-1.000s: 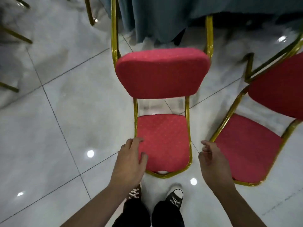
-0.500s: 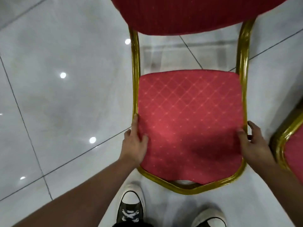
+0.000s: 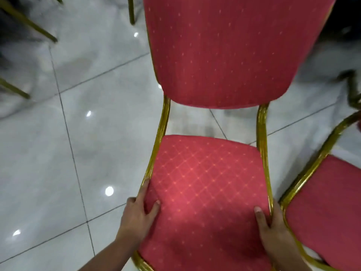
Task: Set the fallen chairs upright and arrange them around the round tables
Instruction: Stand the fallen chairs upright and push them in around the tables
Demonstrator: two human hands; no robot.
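On the glossy grey-white tiled floor (image 3: 82, 145), from the head view: red padded chair with ribbed gold metal frame (image 3: 207, 182), filling the centre. Left hand (image 3: 138, 218) gripping the seat's left edge, thumb on the cushion. Right hand (image 3: 273, 229) clasping the right frame rail, thumb on the cushion. Just beside, at right: second red-cushioned gold-framed chair (image 3: 328, 208). Far left: gold metal chair legs (image 3: 29, 28).

Chair seat (image 3: 205, 192): red woven cloth, matt, gold diamond stitching. Backrest (image 3: 224, 51): same cloth, dotted. Frame (image 3: 262, 133): gold-finished ribbed metal, glossy. Floor (image 3: 78, 153): pale polished tiles, mirror-glossy, dark grout lines.
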